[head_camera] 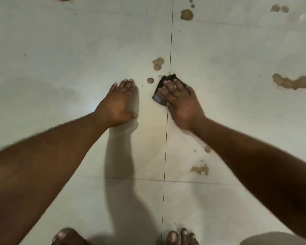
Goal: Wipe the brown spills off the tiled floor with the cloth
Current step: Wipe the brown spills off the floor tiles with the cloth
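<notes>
Right hand presses the cloth flat on the floor, beside a small spill; left hand braces, fingers spread. The small cloth may just smear the brown wider.

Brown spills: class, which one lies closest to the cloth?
The small round spill, just left of the dark cloth under the right hand. The three-lobed spill sits farther up; the rest lie farther off.

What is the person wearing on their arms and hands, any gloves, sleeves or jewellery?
Nothing shows: the left hand and the right hand are bare, without gloves, rings or watch. Both forearms are uncovered up to the frame's edge, no sleeve in view.
</notes>
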